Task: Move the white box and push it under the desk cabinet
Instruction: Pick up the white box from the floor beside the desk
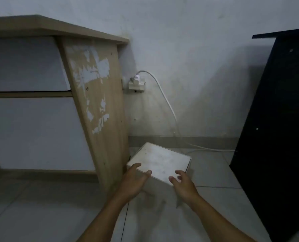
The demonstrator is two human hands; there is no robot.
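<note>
Head view, dim room, and at far left stands the desk cabinet (40,105), pale drawer fronts framed in light wood, its side panel (100,109) scuffed with white patches where the finish has peeled. Just right of that panel, on the tiled floor (40,206), sits the white box (162,161), turned at an angle, its left corner almost against the panel's foot. The left hand (133,182) is on the box's near-left edge, fingers spread and laid over the rim, thumb on top, not curled tight. The right hand (183,186) is at the near-right corner, fingers loosely bent and parted; whether they touch the box, I can't tell. Behind, on the grey wall, a socket (136,84) with a white plug feeds a white cable (168,103) down to the floor. At far right leans a black panel (276,128).
</note>
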